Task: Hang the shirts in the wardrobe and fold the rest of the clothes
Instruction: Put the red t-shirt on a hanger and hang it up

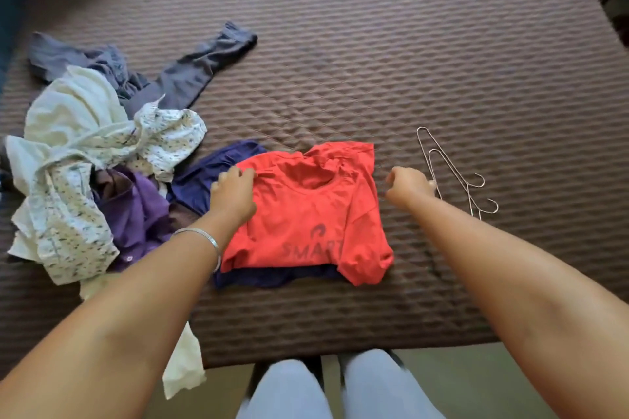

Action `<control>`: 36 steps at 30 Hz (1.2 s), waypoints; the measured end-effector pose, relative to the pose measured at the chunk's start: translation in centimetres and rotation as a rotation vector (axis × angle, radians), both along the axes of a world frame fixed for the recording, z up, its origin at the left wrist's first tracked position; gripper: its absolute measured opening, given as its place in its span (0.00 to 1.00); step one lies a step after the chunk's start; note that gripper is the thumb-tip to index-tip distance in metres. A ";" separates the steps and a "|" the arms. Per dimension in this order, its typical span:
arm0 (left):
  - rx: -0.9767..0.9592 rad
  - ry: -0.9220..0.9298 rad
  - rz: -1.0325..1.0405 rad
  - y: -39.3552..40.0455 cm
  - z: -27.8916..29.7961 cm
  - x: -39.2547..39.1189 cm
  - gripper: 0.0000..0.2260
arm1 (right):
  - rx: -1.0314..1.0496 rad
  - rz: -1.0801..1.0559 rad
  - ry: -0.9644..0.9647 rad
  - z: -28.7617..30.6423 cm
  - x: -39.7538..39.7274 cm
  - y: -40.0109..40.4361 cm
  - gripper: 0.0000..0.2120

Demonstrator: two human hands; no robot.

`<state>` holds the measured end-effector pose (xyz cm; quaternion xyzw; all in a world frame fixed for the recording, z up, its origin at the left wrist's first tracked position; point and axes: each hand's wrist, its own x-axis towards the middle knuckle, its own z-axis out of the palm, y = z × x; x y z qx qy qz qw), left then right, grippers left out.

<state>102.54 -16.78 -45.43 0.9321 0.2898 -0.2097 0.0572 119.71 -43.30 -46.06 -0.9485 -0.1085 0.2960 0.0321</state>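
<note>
- One red T-shirt (306, 211) lies on the bed (442, 61), partly folded, sleeves tucked in, near the front edge.
- Its long axis runs away from the person: collar at the far end, hem nearest the person, printed letters near the hem.
- One dark blue garment (211, 170) lies under the red T-shirt, showing past its left side and below its hem; most of it is hidden, so its kind is hard to tell.
- Two wire hangers (456, 173) lie together just right of the red T-shirt, hooks pointing right and toward the person, long ends pointing away.
- The left hand (233, 194) rests on the left shoulder of the red T-shirt, fingers curled and pinching the cloth at the edge. One bracelet (204, 236) sits on that wrist.
- The right hand (408, 185) hovers just right of the red T-shirt, next to the hangers, fingers curled in; whether it holds anything cannot be told.
- A pile of clothes (85, 160) sits at the left: one cream piece, one white flowered shirt, one purple shirt (136, 207), one grey garment (190, 75) stretched out behind. They overlap, so the count may be short.
- A pale cloth hangs over the bed's front edge, partly hidden by the left arm.
</note>
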 end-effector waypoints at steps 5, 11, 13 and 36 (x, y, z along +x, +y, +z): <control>-0.064 0.059 -0.105 -5.5 -3.4 4.2 0.26 | -0.037 -0.078 0.061 -2.8 2.2 -4.0 0.15; -0.204 0.134 -0.130 -12.9 -7.8 9.6 0.29 | -0.032 -0.189 0.069 -7.4 7.0 -10.8 0.18; -0.249 0.149 -0.141 -14.7 -9.3 10.6 0.29 | -0.021 -0.254 0.076 -9.0 8.4 -12.7 0.19; -0.499 0.260 -0.017 -15.8 -14.2 10.7 0.41 | -0.207 -0.103 0.047 -13.6 13.7 -17.8 0.20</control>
